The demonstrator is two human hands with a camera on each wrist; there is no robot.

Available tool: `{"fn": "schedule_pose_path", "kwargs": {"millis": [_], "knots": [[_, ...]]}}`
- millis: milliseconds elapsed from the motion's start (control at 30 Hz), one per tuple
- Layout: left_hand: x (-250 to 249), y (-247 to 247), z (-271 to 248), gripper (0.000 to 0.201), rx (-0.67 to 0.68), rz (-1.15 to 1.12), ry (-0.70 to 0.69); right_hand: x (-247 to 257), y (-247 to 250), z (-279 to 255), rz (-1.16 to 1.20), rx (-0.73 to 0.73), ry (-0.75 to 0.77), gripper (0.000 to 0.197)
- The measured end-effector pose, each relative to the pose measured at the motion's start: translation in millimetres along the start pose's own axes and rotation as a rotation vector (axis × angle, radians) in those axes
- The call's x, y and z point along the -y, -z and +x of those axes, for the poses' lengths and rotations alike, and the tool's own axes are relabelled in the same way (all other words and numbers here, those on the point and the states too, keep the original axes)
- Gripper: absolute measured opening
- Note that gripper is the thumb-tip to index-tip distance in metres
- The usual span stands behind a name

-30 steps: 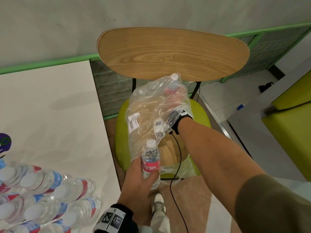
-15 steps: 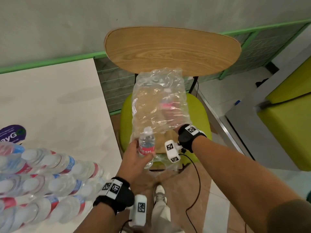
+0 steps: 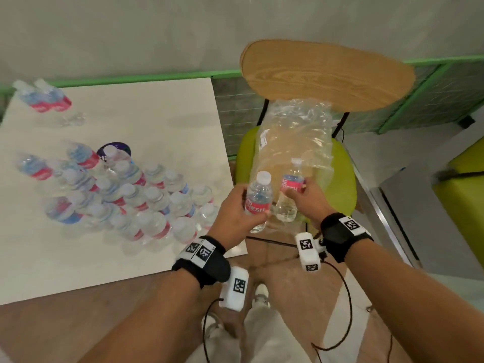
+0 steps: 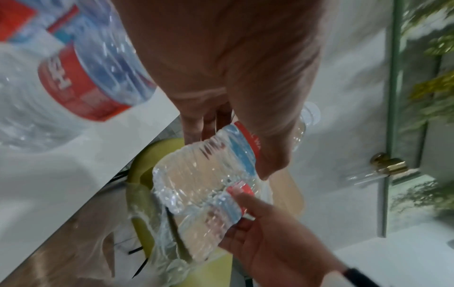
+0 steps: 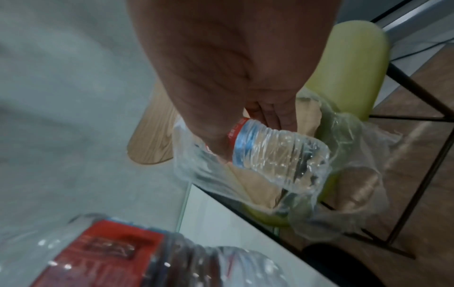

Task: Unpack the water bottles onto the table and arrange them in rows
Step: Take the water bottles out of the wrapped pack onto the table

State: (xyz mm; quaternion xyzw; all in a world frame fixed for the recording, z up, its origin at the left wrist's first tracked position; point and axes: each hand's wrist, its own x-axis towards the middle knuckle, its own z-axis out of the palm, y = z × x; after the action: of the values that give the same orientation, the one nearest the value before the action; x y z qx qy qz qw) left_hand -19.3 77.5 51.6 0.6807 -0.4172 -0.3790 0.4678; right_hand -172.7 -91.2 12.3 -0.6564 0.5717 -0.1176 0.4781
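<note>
— Each hand's got one now. Left hand (image 3: 237,210) is wrapped round a bottle (image 3: 258,199) at centre frame; right hand (image 3: 311,196) curls round the second bottle (image 3: 289,195) just beside it, in front of the wrap (image 3: 293,142) on the chair (image 3: 340,169).

— Which way are they pointing?

— Both near upright, caps toward the top of frame, long axes leaning slightly.

— Any trouble ahead?

— I'd guess the cluster (image 3: 136,197) at centre left of the table (image 3: 167,113). It's packed tight, so a careless set-down could topple neighbours.
</note>
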Motion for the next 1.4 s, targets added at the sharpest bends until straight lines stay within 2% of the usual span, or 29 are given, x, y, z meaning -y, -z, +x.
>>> {"fn": "schedule_pose_path", "kwargs": {"millis": [167, 267, 400, 567, 767, 867, 1033, 1200, 1300, 1400], "knots": [[-25.4, 38.6, -34.2, 0.053, -0.126, -0.045, -0.041, 25.8, -10.2, -53.3, 0.071, 0.077, 0.123, 0.047], [-36.3, 72.2, -56.4, 0.055, -0.26, -0.058, -0.042, 64.6, -19.4, -69.6, 0.035, 0.089, 0.265, 0.046], [-35.8, 121.8, -94.0, 0.055, -0.455, -0.053, -0.054, 123.1, -50.9, -90.0, 0.106, 0.216, 0.407, 0.051], [-2.0, 194.7, -135.9, 0.054, -0.651, -0.021, -0.037, 194.2, -121.0, -125.8, 0.155, 0.316, 0.522, 0.054], [79.4, 297.1, -178.4, 0.054, -0.815, 0.048, 0.064, 243.8, -242.9, -177.4, 0.118, 0.449, 0.656, 0.052], [116.2, 347.2, -193.2, 0.054, -0.811, 0.078, 0.12, 247.9, -304.1, -198.5, 0.066, 0.506, 0.681, 0.051], [166.4, 397.6, -197.4, 0.055, -0.725, 0.089, 0.176, 228.1, -384.7, -208.7, -0.012, 0.537, 0.603, 0.052], [207.2, 409.0, -184.2, 0.055, -0.653, 0.082, 0.231, 203.0, -424.5, -201.1, -0.049, 0.413, 0.551, 0.049], [219.4, 405.6, -171.9, 0.057, -0.622, 0.066, 0.253, 190.1, -435.2, -194.7, -0.071, 0.378, 0.515, 0.05], [224.5, 400.1, -160.4, 0.056, -0.598, 0.049, 0.252, 177.4, -446.0, -187.3, -0.088, 0.332, 0.471, 0.042]]}}
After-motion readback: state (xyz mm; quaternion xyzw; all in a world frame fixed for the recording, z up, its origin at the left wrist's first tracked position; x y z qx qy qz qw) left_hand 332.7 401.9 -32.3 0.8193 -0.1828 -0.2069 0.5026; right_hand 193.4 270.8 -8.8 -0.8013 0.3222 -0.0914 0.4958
